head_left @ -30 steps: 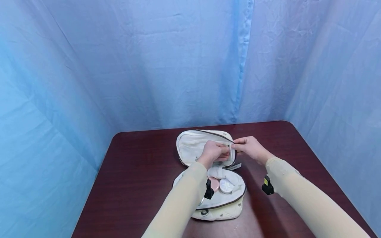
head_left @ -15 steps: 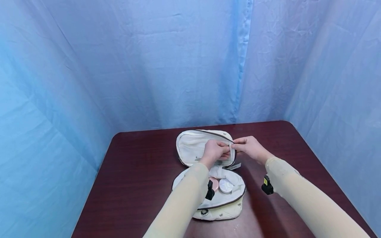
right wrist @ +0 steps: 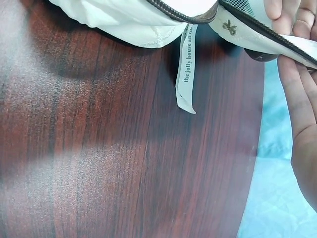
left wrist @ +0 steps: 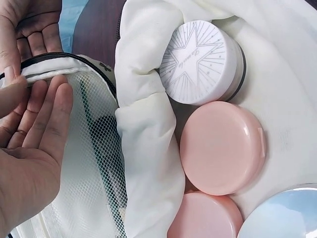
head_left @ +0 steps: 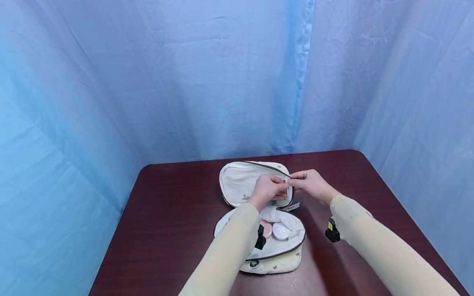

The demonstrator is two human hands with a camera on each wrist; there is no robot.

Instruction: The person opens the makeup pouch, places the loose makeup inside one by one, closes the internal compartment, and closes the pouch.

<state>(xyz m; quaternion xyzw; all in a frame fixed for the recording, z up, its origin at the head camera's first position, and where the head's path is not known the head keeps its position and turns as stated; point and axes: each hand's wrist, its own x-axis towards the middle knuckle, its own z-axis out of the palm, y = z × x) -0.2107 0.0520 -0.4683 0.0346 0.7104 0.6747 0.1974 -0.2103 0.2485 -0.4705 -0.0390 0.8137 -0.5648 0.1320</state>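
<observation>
A cream cosmetic bag (head_left: 275, 263) lies unzipped on the table, its lid (head_left: 231, 189) folded back away from me. Inside the lid is a mesh pocket (left wrist: 81, 183) with a dark slender item (left wrist: 106, 144) behind the netting. My left hand (head_left: 268, 189) pinches the zipper of this pocket near its right end; the zipper pull is hidden by the fingers. Opposite it, my right hand (head_left: 312, 185) grips the lid's right edge between thumb and fingers. In the bag's body sit a white star-printed jar (left wrist: 193, 62), a pink compact (left wrist: 223, 148), and a second pink round case (left wrist: 205, 218).
A shiny pale-blue round thing (left wrist: 282, 218) shows partly beside the pink cases. A printed fabric tag (right wrist: 186, 74) sticks out at the bag's hinge. The dark red-brown table (head_left: 177, 230) has rounded far corners, with blue curtains (head_left: 207, 82) around it.
Almost nothing differs. My left hand has shifted very slightly right along the pocket's zipper, while the right hand keeps its hold on the lid's edge.
</observation>
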